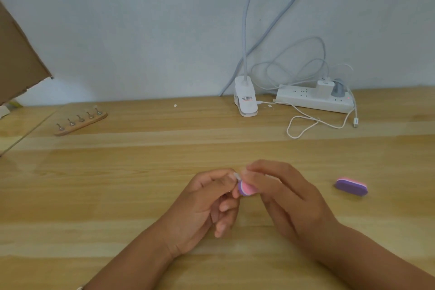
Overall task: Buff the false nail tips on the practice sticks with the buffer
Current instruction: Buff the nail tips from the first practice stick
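Pink buffer [246, 188] edge against nail tip [236, 175]

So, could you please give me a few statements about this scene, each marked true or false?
1. The right hand holds a buffer. True.
2. A second buffer lies on the table left of the hands. False: it lies to their right.
3. The wooden holder carries five pegs. True.
4. The left hand lies flat and empty. False: it pinches a nail tip beside the buffer.
5. The power strip has nothing plugged in. False: a white charger is plugged in.
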`<state>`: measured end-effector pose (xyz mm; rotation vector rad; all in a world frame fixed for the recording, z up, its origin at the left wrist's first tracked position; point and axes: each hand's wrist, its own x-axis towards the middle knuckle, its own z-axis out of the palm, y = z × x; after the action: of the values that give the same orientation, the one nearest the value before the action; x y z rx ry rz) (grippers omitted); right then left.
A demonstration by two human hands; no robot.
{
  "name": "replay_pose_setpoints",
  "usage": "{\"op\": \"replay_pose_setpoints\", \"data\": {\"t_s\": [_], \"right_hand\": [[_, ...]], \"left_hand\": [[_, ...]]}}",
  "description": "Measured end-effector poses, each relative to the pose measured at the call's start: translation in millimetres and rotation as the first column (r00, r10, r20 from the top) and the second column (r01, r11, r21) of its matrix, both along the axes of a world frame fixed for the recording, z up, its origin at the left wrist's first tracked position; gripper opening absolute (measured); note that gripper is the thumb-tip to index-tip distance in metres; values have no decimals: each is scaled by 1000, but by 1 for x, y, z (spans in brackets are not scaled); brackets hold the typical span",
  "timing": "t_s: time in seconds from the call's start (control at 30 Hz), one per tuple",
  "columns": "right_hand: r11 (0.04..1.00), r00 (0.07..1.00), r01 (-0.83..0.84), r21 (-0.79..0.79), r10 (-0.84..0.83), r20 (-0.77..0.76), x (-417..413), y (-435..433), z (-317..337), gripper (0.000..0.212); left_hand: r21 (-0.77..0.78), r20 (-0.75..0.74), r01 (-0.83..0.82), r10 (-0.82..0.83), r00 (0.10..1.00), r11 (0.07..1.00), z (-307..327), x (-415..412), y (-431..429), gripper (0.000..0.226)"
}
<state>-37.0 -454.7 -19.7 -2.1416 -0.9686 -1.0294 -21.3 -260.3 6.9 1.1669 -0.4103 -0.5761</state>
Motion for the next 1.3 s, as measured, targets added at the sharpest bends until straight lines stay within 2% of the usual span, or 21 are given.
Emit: {"op": "replay_pose_setpoints", "data": {"t_s": [0.1,0.23,0.4,0.5,0.57,0.67,0.77,0.83,0.93,1.0,1.13,1.23,1.3], "right_hand": [[998,998,58,8,-58,0,5,-3,4,38],[999,995,-19,-39,23,101,-1,3,3,27],[999,999,39,2,-39,12,2,-2,6,26],[998,990,-49,-39,53,129,-4,5,7,24],[999,992,-39,-34,43,122,-1,3,7,22],[999,999,18,41,-19,37,3,-2,5,33],[999,995,-51,16,49,88,0,-1,0,27],[998,996,-64,24,63,61,3,-3,0,28],[989,999,43,143,-41,-18,9,-6,1,38],[983,998,55,177,-56,-2,8,-4,1,47],[998,997,-26,53,23,71,2,-3,-2,40],[997,999,19,69,-22,39,4,-4,2,35],[999,997,3,49,-7,81,0,0,3,29]], "left_hand": [[18,36,-29,28,999,999,1,1,0,26],[10,59,-19,19,998,1000,-1,0,-2,24],[21,55,-17,16,998,1000,0,0,-1,28],[41,23,-5,4,1000,999,-1,-1,-4,38],[42,30,-7,6,1000,999,-1,-2,-5,30],[57,68,13,-17,998,998,2,-3,-5,25],[57,95,43,-48,994,997,1,-3,-6,20],[57,91,38,-43,995,998,1,-3,-6,22],[58,92,21,-26,995,998,1,-2,-5,25],[66,104,-3,-4,995,998,0,-1,-5,25],[50,93,-45,41,995,998,-1,1,-5,21],[52,98,-43,38,994,998,-1,0,-4,23],[49,102,-48,43,994,998,-1,0,-4,21]]}}
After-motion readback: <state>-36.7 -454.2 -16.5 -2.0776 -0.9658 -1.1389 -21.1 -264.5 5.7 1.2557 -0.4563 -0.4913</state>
